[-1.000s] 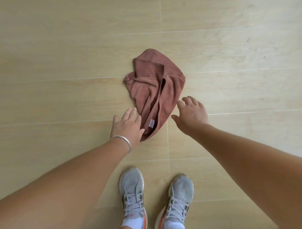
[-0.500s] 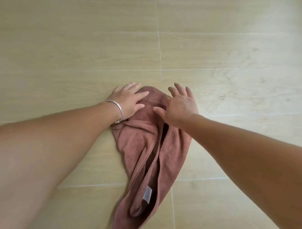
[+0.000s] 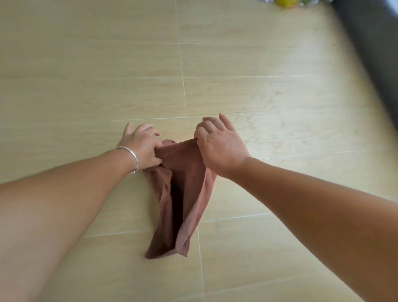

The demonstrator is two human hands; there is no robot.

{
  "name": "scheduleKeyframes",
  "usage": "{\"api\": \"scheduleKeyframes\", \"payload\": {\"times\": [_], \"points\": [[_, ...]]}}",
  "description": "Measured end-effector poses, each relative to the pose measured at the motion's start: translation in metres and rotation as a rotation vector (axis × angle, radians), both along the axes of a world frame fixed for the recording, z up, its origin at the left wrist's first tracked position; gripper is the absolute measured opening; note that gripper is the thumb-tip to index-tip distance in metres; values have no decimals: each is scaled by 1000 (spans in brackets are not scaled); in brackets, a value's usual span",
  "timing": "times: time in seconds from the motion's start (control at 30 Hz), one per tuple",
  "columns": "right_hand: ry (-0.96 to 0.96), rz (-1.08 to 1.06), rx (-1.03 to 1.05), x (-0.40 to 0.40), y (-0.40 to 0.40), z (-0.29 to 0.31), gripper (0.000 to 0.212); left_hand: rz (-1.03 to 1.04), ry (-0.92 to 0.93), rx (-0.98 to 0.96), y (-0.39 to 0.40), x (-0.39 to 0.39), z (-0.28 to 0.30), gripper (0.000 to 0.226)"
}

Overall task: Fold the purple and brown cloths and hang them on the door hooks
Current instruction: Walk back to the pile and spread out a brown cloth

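The brown cloth point(image 3: 189, 179) lies crumpled on the pale tiled floor, hanging long toward me from its far edge. My left hand point(image 3: 142, 146), with a silver bangle on the wrist, pinches the left end of that edge. My right hand point(image 3: 217, 144) pinches the right end, and the edge is stretched taut between both hands, raised a little off the floor. The cloth's lower end point(image 3: 165, 248) rests on the tiles. No purple cloth and no door hooks are in view.
A dark, blurred strip of furniture or wall point(image 3: 374, 53) runs along the right side. Yellow and green objects point(image 3: 286, 2) show at the top edge. Pale floor tiles point(image 3: 86, 86) surround the cloth.
Both hands went from reaching, to lying flat on the cloth's far edge, to pinching it and lifting it. The view has tilted, so my shoes are out of sight.
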State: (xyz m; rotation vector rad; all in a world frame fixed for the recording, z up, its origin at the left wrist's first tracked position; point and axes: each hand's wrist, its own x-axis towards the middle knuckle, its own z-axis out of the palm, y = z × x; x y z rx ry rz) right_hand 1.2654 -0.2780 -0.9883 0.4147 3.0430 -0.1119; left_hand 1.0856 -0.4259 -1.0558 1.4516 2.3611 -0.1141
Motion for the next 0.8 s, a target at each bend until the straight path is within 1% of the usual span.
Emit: {"api": "scheduleKeyframes", "payload": {"times": [0.07, 0.13, 0.2, 0.33, 0.4, 0.47, 0.5, 0.6, 0.63, 0.8], "points": [[-13, -40, -5, 7, 3, 56, 27, -6, 27, -19, -7, 0, 56, 23], [-4, -60, -4, 7, 5, 114, 26, -3, 41, -21, -15, -3, 115, 21], [5, -47, 25, 2, 4, 170, 26, 17, 55, -25, -22, -9, 172, 17], [60, 19, 95, -12, 6, 281, 33, 90, 120, -26, -39, -22, 276, 14], [83, 38, 145, -17, 11, 320, 28, 168, 165, 0, -46, -28, 308, 6], [119, 62, 174, -27, 16, 363, 23, 249, 194, 8, -53, -36, 345, 14], [149, 77, 191, -32, 18, 380, 22, 285, 212, 18, -57, -40, 360, 17], [189, 70, 221, -46, 21, 417, 20, 354, 292, 16, -68, -56, 394, 6], [192, 53, 227, -49, 22, 425, 19, 358, 312, -1, -72, -61, 402, 7], [215, 11, 213, -64, 19, 440, 18, 390, 351, -16, -95, -82, 422, 9]]}}
